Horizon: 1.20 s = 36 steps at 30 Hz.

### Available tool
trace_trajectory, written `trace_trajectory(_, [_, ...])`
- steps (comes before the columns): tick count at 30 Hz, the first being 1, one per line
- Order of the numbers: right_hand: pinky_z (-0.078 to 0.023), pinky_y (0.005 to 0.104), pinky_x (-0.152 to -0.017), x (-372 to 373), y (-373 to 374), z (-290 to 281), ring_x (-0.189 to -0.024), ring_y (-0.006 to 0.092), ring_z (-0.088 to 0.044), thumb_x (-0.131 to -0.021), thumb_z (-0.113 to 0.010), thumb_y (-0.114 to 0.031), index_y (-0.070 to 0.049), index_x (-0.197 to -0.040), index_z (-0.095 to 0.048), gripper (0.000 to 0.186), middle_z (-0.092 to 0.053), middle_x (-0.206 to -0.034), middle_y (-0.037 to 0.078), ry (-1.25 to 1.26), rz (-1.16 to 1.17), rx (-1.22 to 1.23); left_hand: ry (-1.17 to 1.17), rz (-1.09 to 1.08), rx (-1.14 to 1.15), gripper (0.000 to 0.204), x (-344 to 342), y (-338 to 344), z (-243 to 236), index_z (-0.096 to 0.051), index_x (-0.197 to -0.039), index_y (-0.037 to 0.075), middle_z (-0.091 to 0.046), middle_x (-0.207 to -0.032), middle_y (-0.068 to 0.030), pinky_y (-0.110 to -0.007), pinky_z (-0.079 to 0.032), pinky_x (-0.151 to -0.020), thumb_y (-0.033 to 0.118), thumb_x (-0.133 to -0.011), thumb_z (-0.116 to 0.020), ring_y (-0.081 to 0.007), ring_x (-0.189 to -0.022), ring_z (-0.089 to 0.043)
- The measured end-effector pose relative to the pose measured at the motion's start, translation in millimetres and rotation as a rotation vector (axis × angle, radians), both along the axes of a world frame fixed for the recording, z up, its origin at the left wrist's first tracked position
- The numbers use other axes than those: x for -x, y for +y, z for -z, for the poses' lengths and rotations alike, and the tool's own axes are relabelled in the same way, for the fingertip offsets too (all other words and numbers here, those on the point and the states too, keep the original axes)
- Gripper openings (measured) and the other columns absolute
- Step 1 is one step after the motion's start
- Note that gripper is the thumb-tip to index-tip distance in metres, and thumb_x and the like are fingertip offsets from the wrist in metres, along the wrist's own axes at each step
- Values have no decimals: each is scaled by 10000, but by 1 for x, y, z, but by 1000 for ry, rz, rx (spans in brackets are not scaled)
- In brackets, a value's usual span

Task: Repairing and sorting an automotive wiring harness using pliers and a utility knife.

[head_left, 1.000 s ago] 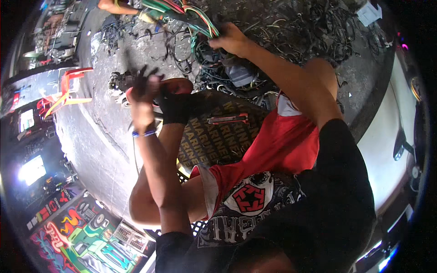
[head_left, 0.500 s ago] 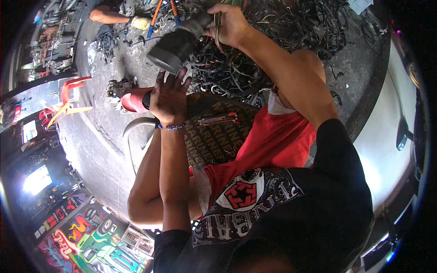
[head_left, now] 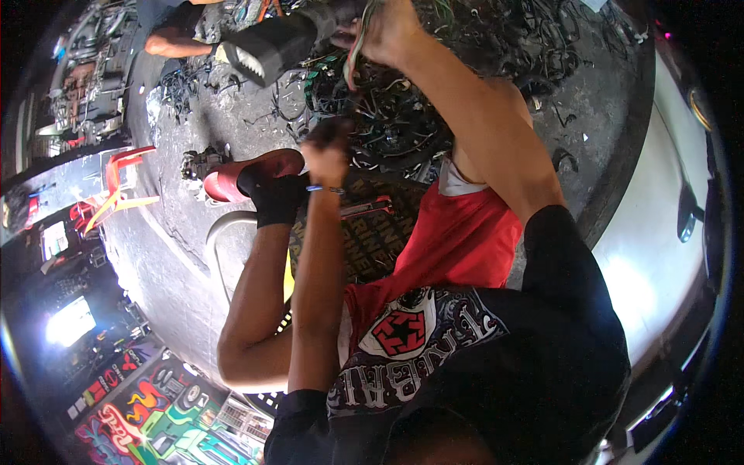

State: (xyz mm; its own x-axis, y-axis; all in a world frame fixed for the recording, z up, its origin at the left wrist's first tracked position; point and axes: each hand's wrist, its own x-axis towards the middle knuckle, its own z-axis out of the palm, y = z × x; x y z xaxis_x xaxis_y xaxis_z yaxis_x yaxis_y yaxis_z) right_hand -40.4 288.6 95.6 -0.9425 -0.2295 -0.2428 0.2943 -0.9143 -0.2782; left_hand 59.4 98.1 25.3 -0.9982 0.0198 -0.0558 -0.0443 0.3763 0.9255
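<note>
My right hand (head_left: 387, 35), at the top of the view, grips the narrow end of a bulky black housing (head_left: 283, 43). A pale, toothed edge shows at the housing's wide end. Some thin green and pinkish wires (head_left: 353, 62) hang at the same hand. Below, and apart from the housing, my left hand (head_left: 328, 149) is smeared by motion, so its fingers cannot be made out. A red and grey utility knife (head_left: 368, 207) lies near my left wrist, on a dark mat with yellowish lettering (head_left: 364, 248) between my legs.
A large heap of tangled black wiring (head_left: 403, 128) covers the floor ahead. Another person's forearm (head_left: 182, 46) reaches in at upper left. A small metal part (head_left: 203, 161) sits beside my red shoe (head_left: 248, 177). Farther left stands a red-and-yellow chair (head_left: 116, 186); a pale car panel (head_left: 655, 217) curves along the right.
The housing has moved up and left with my right hand still at its narrow end. My left hand has dropped away from it, down and right. The other person's hand is now mostly behind the housing.
</note>
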Motion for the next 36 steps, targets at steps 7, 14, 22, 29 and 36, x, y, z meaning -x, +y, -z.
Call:
trace_trajectory(7, [-443,387,-722,20,26,4,-676,249,-551,-828,-445,-242,-14,-796,-493,235,-566,-689,99,-43,11,53,252,25,163,207,56,-22,-111,-619,-798,-34,-620,-705,-71,-194,-407,-582,99,-653,-684,-101,-626,-537])
trace_trajectory(14, [-491,367,-626,7,46,-5,-488,222,-487,-815,-538,-255,-61,-555,-469,332,-443,-514,67,6,111,-99,20,540,303,303,89,-32,-148,-583,-908,-29,-623,-813,-113,-223,-434,-642,122,-669,-693,-118,-729,-566])
trace_trajectory(22, [-479,444,-702,13,46,-8,-735,276,-554,-854,-465,-261,1,-823,-505,266,-559,-784,115,32,234,48,-354,592,36,250,88,-92,-122,-568,-915,-86,-613,-848,-139,-264,-443,-720,59,-720,-511,-180,-767,-580])
trace_trajectory(29, [-466,450,-694,17,54,-8,-789,295,-518,-858,-446,-223,29,-909,-483,261,-519,-866,144,-38,342,-43,-377,578,-47,243,86,-104,-123,-568,-912,-97,-613,-834,-144,-277,-457,-687,35,-708,-553,-189,-731,-589])
trace_trajectory(36, [-435,479,-750,20,64,0,-794,301,-496,-846,-457,-192,12,-954,-461,231,-494,-882,140,-23,472,-34,179,593,603,160,90,-89,-119,-619,-819,16,-626,-776,-98,-259,-454,-637,121,-700,-605,-153,-702,-598])
